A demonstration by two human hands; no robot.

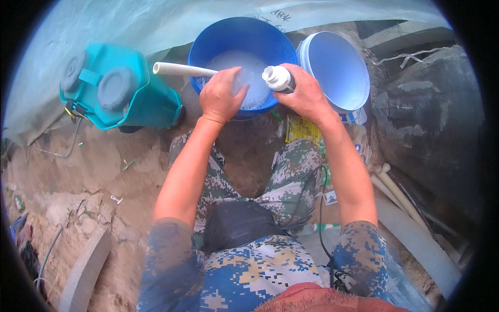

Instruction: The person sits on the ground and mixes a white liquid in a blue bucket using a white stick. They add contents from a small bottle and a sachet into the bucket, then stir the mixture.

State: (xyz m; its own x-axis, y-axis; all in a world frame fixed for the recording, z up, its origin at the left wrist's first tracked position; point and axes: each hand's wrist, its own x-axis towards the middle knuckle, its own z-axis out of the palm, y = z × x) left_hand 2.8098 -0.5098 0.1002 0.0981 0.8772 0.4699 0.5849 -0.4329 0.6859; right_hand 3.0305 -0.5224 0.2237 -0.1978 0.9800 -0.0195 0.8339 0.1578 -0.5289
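Observation:
In front of me stands a blue plastic bucket (241,33) holding cloudy, foamy liquid. My left hand (223,93) is over its near left rim, at the end of a cream plastic pipe (179,69) that juts out to the left; whether the fingers grip the pipe or something else is hidden. A blurred, clear shape shows beside those fingers. My right hand (306,91) is closed around a small white bottle (277,77) with a dark label. The bottle's uncapped mouth tilts left, above the bucket's right side.
A teal backpack sprayer tank (156,93) with grey caps stands left. At the right, a white bucket (339,70) leans open towards me. Yellow packaging (302,128) lies below it. Pale pipes (401,195) and a concrete bar (423,245) are at lower right. Plastic sheeting (156,23) hangs behind.

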